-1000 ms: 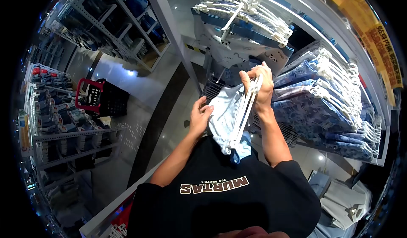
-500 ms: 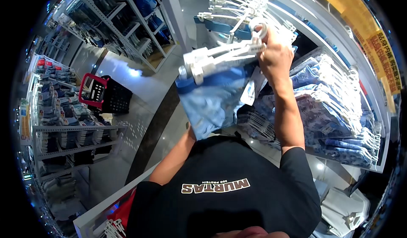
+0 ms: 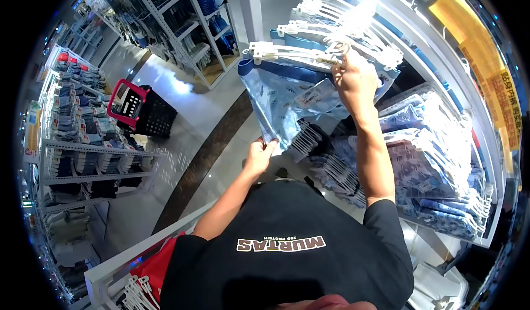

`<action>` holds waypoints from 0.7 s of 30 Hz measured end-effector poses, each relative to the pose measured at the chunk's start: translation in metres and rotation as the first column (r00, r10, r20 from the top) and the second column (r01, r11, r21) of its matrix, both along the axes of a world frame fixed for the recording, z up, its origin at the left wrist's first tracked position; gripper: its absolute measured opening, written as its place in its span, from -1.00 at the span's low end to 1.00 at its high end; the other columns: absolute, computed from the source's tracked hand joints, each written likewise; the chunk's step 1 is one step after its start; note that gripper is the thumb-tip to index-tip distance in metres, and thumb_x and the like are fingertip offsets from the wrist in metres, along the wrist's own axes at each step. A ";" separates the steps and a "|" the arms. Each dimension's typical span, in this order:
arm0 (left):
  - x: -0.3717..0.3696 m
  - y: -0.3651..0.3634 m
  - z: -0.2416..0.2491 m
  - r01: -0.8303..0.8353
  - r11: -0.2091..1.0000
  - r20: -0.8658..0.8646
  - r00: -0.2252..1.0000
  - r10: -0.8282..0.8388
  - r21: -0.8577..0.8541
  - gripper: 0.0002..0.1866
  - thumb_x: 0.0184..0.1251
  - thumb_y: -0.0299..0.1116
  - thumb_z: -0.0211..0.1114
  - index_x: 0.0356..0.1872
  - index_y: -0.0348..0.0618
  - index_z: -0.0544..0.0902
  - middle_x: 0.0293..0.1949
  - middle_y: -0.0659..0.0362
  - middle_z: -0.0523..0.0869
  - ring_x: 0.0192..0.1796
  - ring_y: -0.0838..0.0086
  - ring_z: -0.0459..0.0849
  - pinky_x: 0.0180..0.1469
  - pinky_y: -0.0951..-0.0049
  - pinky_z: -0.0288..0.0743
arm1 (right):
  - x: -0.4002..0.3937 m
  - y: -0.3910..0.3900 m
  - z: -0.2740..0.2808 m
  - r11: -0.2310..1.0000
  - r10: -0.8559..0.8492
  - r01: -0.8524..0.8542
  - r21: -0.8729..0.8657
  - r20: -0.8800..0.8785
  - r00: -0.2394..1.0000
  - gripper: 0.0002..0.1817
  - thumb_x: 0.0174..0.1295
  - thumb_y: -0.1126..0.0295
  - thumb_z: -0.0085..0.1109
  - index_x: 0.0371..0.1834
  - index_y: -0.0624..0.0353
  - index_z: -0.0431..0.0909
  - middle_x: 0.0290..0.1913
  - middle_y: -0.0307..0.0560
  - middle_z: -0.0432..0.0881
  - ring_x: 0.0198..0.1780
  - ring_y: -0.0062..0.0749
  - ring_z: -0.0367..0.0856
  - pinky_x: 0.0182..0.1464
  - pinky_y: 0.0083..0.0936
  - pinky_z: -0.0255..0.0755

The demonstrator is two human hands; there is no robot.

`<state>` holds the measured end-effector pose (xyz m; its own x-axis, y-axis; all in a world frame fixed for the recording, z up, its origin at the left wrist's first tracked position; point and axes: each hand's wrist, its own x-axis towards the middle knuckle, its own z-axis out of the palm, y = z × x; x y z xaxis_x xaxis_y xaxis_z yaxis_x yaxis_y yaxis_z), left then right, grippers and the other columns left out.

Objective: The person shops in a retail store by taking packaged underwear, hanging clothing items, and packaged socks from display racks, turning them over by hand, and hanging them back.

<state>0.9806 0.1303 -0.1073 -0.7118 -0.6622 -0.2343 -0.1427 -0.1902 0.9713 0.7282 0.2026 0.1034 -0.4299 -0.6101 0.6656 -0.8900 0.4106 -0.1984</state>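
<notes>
My right hand (image 3: pixel 356 78) is closed around the hook end of a white clip hanger (image 3: pixel 270 50). From that hanger hang light blue patterned boxer briefs (image 3: pixel 276 92) with a dark blue waistband; a label shows on their front. At the lower left, my left hand (image 3: pixel 258 156) pinches the leg hem between thumb and fingers. Just beyond the right hand, more white hangers (image 3: pixel 314 6) with blue garments hang in a row, partly lost in glare. Whether the held hanger's hook touches the rail cannot be seen.
Blue patterned underwear (image 3: pixel 425 150) on hangers fills the rack at right, below a yellow sign strip (image 3: pixel 488 61). A black basket with a red handle (image 3: pixel 157 111) stands on the floor at left. Stocked shelves (image 3: pixel 83 111) line the far left; a white rail (image 3: pixel 138 249) runs near my left side.
The hanger and boxer briefs have moved away from me, up against the hanging row. My left hand, mostly hidden behind the fabric before, now shows at the hem, and the garment is spread out flatter.
</notes>
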 end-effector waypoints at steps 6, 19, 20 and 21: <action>0.003 -0.001 -0.008 0.021 0.982 0.001 1.000 -0.021 0.189 -0.66 0.41 -0.29 0.22 0.02 -0.37 0.60 -0.24 0.19 0.72 -0.23 0.58 0.64 -0.15 0.51 0.50 | 0.016 0.007 0.005 1.000 0.019 -0.019 -0.004 0.007 1.000 -0.67 0.12 0.33 0.28 -0.05 0.16 0.51 -0.22 0.07 0.58 -0.15 0.04 0.55 -0.10 -0.14 0.41; 0.240 -0.040 -0.277 0.356 0.923 0.914 0.406 -0.009 -0.148 -0.64 0.22 -0.17 0.17 -0.28 -0.30 0.73 -0.08 -0.24 0.69 0.04 -0.03 0.64 0.10 0.08 0.47 | 0.081 0.044 -0.090 0.808 0.457 -0.219 -0.548 0.346 0.819 -0.70 0.10 0.62 0.26 -0.06 0.29 0.56 -0.15 0.01 0.64 -0.02 -0.21 0.61 0.15 -0.33 0.44; 0.271 -0.024 -0.303 0.213 0.957 0.868 0.491 0.071 -0.198 -0.67 0.23 -0.20 0.16 -0.36 -0.30 0.71 -0.15 -0.23 0.71 -0.02 -0.02 0.66 0.05 0.09 0.49 | 0.091 0.049 -0.124 0.859 0.470 -0.201 -0.470 0.572 0.672 -0.70 0.12 0.62 0.26 -0.05 0.29 0.56 -0.19 -0.02 0.65 -0.07 -0.21 0.64 0.10 -0.34 0.47; 0.279 -0.018 -0.296 0.121 0.980 0.847 0.527 0.070 -0.156 -0.69 0.22 -0.23 0.16 -0.43 -0.30 0.70 -0.23 -0.22 0.71 -0.09 0.00 0.68 -0.01 0.09 0.51 | 0.102 0.047 -0.154 0.894 0.437 -0.156 -0.421 0.737 0.515 -0.78 0.16 0.59 0.23 -0.10 0.27 0.57 -0.23 -0.07 0.64 -0.14 -0.30 0.63 0.03 -0.39 0.49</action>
